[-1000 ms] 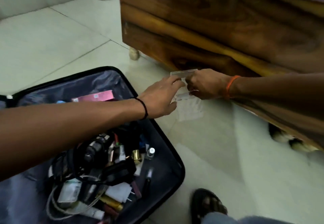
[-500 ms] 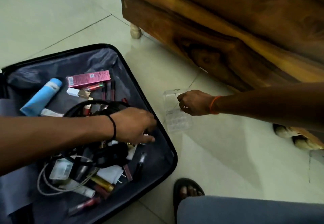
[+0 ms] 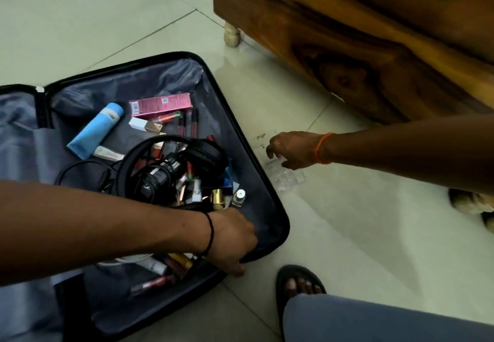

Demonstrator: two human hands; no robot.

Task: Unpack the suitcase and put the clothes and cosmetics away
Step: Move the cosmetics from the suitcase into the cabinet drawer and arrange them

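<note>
Hands apart, fingers half hidden.
Left hand (image 3: 230,240) reaches into suitcase (image 3: 278,224), grip unclear; right hand (image 3: 291,149) relaxed over blurry clear box (image 3: 287,178).

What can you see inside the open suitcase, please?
The suitcase holds a blue tube, a pink box, black headphones, cables and lipsticks. The left hand and forearm cover whatever lies beneath them.
</note>
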